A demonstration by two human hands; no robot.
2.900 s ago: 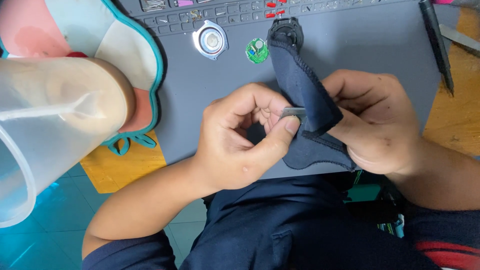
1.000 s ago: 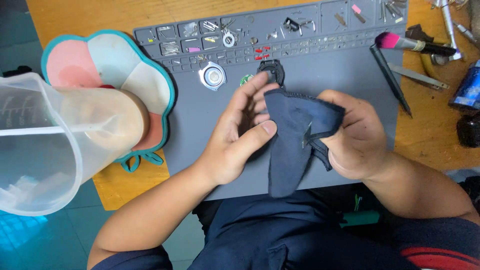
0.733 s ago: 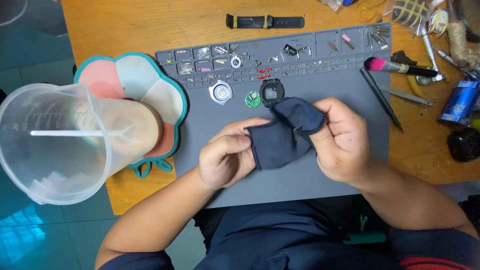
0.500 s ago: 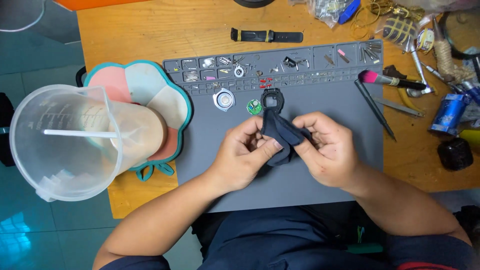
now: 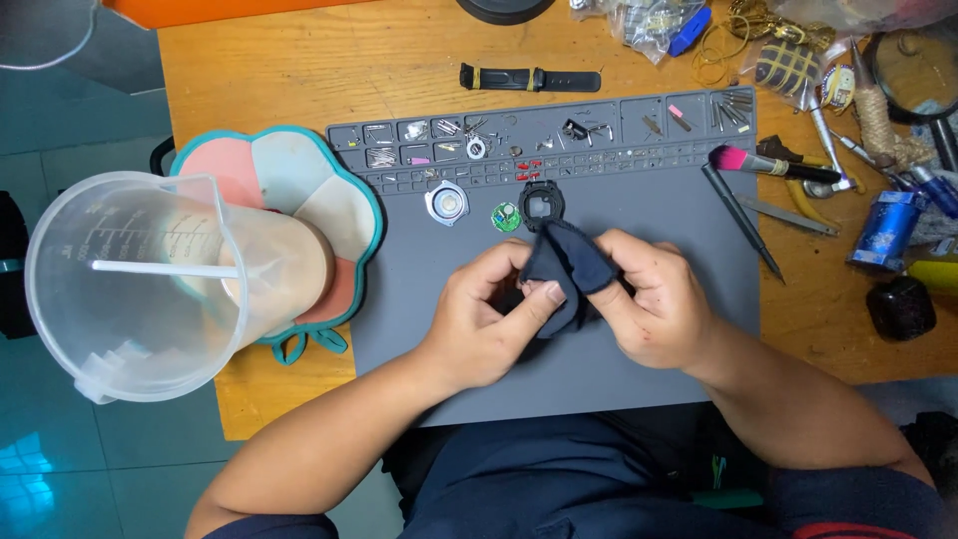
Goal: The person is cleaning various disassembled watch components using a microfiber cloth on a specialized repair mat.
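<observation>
Pinched shut on the dark cloth (image 5: 564,269), left hand (image 5: 484,319) and right hand (image 5: 659,309) squeezing its folds from both sides, just over the grey mat (image 5: 599,369) and right below the black watch case (image 5: 542,203); cannot tell what hides inside. Looks like rubbing something clean, so next calls for a soft, steady pinch and small rubs. Slots (image 5: 559,130) along the mat's top full of screws and pins, clear jug (image 5: 130,299) at the left holding a white stick (image 5: 165,269), flower tray (image 5: 299,170) partly hidden behind it.
</observation>
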